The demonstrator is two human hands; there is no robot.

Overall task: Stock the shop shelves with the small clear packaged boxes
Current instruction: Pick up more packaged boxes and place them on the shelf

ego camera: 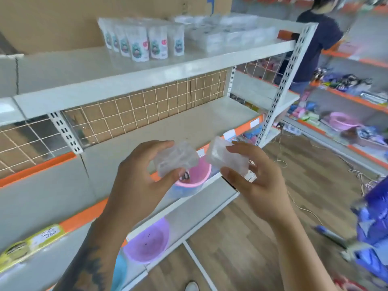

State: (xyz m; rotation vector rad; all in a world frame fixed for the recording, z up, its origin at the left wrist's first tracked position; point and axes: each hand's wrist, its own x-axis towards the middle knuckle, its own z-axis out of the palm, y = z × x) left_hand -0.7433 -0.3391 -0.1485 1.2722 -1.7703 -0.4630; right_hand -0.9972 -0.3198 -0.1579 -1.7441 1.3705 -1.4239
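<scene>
My left hand [138, 181] grips a small clear packaged box [175, 158] between thumb and fingers. My right hand [254, 179] pinches a second clear box [225, 157] just to the right of it. Both boxes hang in front of the white shelf unit, at the level of its middle shelf [168, 127]. On the top shelf [105, 80] several clear boxes [226, 36] lie in rows at the right end, beside white pouches [144, 40].
Pink and purple plastic basins [194, 175] sit on the lower shelves under my hands. A person [315, 45] stands behind the shelf's right end. Blue-purple bags [375, 223] lie on the wooden floor at right, with cables nearby. More stocked shelves line the far right.
</scene>
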